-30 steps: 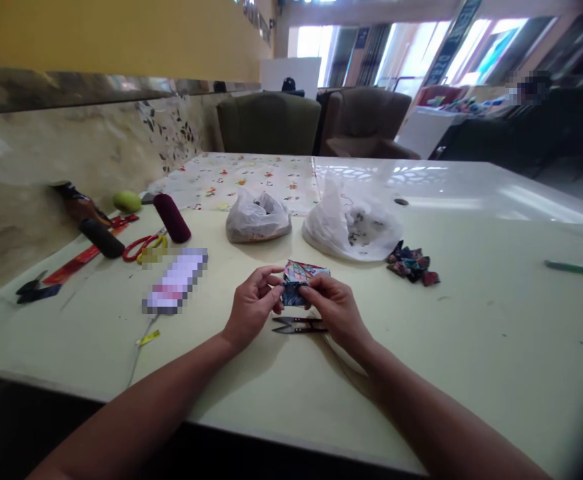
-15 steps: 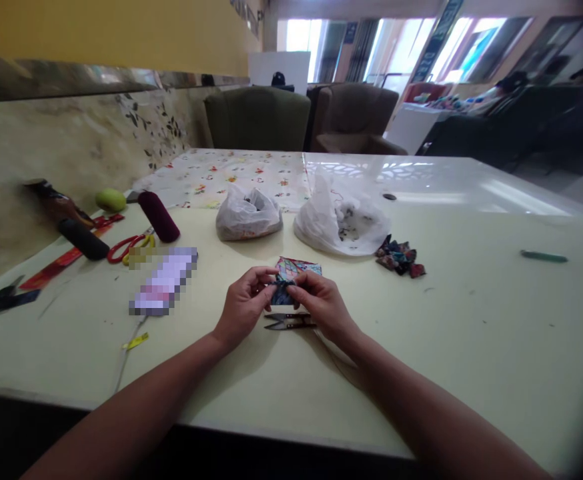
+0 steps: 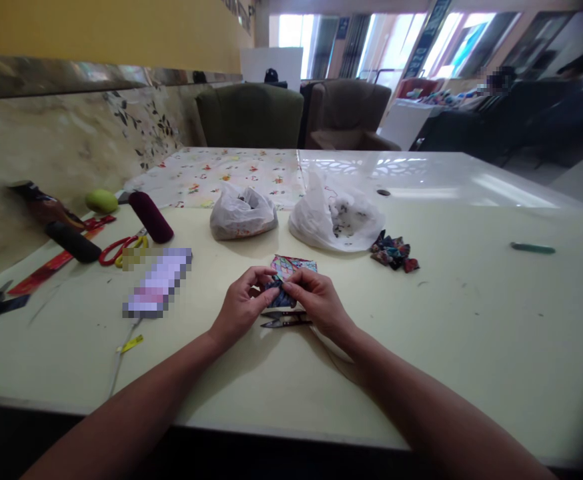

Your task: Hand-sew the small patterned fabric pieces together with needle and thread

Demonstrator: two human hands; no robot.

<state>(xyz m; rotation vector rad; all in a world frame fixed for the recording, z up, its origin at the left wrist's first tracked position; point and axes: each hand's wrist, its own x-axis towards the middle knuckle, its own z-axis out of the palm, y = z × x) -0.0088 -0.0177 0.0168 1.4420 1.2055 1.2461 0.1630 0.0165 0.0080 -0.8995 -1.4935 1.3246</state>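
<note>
Two grips pinch one item: left hand (image 3: 241,305) and right hand (image 3: 317,301) hold a small folded piece of multicoloured patterned fabric (image 3: 291,268) by its dark blue near edge, low over the pale yellow desk (image 3: 471,320), just behind black thread snips (image 3: 285,321).

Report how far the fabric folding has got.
Done: a pile of folded pieces lies beside the plastic bag. In hand: left hand and right hand both pinch a dark fabric piece by the snips. Left: a flat patterned square behind it, apparently unfolded; further stock cannot be seen.
</note>
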